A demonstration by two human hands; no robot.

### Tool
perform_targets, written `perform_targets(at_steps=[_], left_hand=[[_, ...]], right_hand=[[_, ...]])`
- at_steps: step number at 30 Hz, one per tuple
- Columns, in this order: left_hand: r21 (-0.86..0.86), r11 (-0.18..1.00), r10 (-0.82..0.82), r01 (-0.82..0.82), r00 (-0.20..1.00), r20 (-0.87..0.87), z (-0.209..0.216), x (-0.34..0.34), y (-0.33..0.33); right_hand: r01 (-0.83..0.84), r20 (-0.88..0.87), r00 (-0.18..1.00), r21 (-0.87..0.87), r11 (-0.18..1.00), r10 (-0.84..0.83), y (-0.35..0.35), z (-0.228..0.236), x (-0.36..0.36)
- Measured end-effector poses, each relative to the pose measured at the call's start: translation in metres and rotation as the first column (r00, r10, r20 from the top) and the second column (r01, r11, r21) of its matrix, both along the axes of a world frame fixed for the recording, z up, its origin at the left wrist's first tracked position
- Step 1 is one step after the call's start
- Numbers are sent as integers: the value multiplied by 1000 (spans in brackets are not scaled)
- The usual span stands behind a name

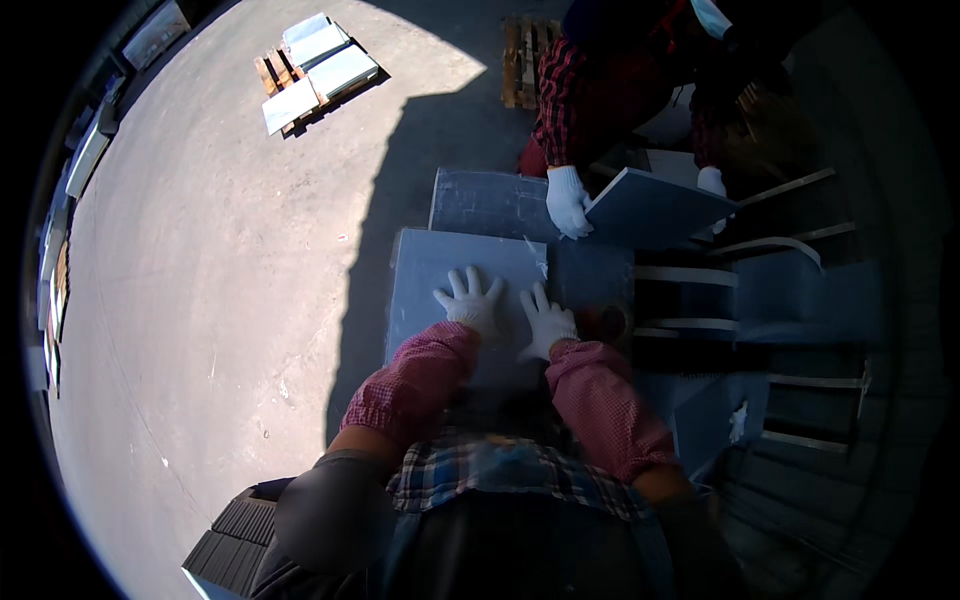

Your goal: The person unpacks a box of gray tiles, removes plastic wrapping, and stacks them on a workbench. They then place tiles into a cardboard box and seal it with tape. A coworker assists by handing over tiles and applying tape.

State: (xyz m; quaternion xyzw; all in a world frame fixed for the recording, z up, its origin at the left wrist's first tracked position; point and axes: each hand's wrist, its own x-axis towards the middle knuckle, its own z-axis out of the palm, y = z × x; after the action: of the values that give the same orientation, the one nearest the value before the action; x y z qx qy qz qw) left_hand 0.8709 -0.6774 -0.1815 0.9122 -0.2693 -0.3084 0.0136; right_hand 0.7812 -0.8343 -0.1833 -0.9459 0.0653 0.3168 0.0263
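Note:
A flat, square grey-blue panel (425, 268) lies in front of me. My left hand (470, 303), in a white knit glove, rests flat on it with the fingers spread. Beside it, my right hand (547, 322), gloved alike, lies near the panel's right edge with its fingers apart, holding nothing. A torn whitish strip (537, 258) sticks up at that edge, just beyond my right fingers. Close to my right wrist is a dark, round, reddish thing (612, 322), too shaded to name.
Across from me a co-worker in white gloves (569, 203) holds a tilted panel (660, 208) above a dark work surface (485, 200). Metal rails (690, 275) and chair-like frames stand at the right. White panels (340, 72) lie on a pallet (275, 72) at the far left.

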Motion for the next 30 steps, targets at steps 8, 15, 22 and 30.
perform_targets(at_steps=[8,15,22,30], left_hand=[[-56,998,3,-2,1000,27,4,0,7],[-49,999,1,0,1000,3,9,2,8],[-1,1000,-15,15,999,-48,20,6,8],[23,1000,-8,9,999,-51,11,10,9]], right_hand=[[-32,-77,997,-59,998,27,-8,15,32],[-30,-146,989,-87,996,17,-15,4,39],[-67,-174,983,-95,993,49,-11,14,42],[-160,-50,987,-110,981,155,-4,1,21]])
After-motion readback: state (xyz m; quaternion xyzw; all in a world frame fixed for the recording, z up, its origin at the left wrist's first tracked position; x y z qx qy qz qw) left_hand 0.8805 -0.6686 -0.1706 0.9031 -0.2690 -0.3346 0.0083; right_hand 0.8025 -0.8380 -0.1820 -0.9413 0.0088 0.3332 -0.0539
